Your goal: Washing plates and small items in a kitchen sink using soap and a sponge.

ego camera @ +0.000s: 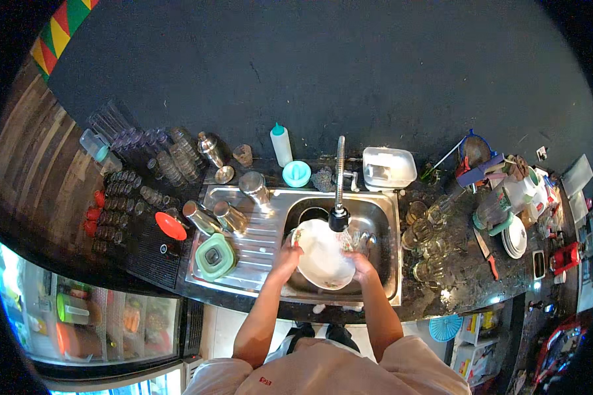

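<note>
A white bowl [324, 259] with floral marks near its rim is held over the stainless steel sink [388, 276], under the flexible-neck faucet [340, 197]. My left hand [287, 260] grips its left edge, and my right hand [361, 265] grips its right edge. The bowl's inside faces up towards me and looks wet. Behind it in the basin lie a dark round pan or bowl [314, 213], partly hidden, and some metal cutlery [363, 239]. Water around the faucet head is too blurred to make out clearly.
Steel cups [231, 217] and green plastic containers [215, 257] stand on the drainboard to the left. Glass mugs [429, 269] crowd the sink's right side. Farther right lie a red-handled knife [489, 256] and stacked white plates [514, 238]. A squeeze bottle [281, 146] stands behind.
</note>
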A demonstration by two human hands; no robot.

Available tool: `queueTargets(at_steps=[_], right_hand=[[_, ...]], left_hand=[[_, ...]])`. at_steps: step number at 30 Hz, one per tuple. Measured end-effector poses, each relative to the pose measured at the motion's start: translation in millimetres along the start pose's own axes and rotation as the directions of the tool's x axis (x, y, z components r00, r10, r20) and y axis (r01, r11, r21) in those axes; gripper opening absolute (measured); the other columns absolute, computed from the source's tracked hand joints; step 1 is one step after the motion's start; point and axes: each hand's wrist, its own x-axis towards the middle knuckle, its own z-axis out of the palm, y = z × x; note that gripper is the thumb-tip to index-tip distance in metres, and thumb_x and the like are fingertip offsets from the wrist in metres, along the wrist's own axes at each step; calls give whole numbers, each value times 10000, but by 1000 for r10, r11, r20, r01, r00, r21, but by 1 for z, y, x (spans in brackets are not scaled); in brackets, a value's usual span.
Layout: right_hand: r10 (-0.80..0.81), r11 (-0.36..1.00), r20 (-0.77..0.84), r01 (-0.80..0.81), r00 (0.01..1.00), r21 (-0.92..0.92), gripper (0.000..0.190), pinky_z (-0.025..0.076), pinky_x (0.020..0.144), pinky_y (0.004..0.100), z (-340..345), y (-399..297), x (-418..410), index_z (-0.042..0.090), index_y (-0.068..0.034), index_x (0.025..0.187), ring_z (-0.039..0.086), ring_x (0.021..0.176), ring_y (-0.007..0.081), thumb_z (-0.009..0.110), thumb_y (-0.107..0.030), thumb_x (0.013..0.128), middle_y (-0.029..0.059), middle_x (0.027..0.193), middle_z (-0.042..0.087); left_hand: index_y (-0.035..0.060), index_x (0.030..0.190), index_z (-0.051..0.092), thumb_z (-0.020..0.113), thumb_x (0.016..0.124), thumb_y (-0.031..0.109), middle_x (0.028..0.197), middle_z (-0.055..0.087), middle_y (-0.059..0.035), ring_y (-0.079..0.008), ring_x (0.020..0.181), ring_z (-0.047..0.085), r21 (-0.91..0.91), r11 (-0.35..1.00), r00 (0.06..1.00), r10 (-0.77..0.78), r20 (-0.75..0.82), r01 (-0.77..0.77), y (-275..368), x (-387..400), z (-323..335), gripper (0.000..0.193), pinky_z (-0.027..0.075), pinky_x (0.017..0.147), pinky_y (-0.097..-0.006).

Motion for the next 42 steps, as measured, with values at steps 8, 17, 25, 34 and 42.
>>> queueTargets(at_steps=[8,17,25,34,42], right_hand=[[-138,989,-190,124,972,-85,331,489,739,321,-44,23,5,523,27,1060,609,823,219,563,-154,785,122,977,603],[-121,919,-43,128,992,373,345,442,847,386,4,-2,-11,509,23,1072,562,948,262,532,-54,737,155,1028,570],[-70,983,-85,83,994,165,358,465,818,374,-32,6,-6,508,34,1050,585,879,284,565,-49,706,155,968,585],[-142,957,-160,177,977,229,274,475,770,366,10,-27,-21,536,8,995,587,840,252,542,-56,728,119,908,596],[-334,910,-118,353,935,220,366,447,821,377,12,7,3,515,-10,1053,570,888,238,550,-139,712,101,958,590]], left_hand=[[28,1257,260,543,732,41,1142,470,-130,-241,1052,471,-204,943,963,270,2,-264,29,-56,67,597,401,855,-330],[6,1270,290,483,725,-32,1142,486,-140,-249,1107,426,-44,960,950,268,-161,-278,-24,-30,62,579,340,923,-312],[61,1293,268,472,729,4,1171,473,-129,-229,1068,462,-371,916,988,149,-36,-152,-5,-17,46,603,359,903,-303],[18,1218,372,508,791,51,1128,504,-122,-237,1020,508,-599,800,999,-34,10,33,-3,-16,50,449,435,838,-345],[52,1267,302,522,744,-24,1160,455,-106,-251,1067,462,-700,660,961,221,-167,-273,-5,-43,75,572,392,894,-362]])
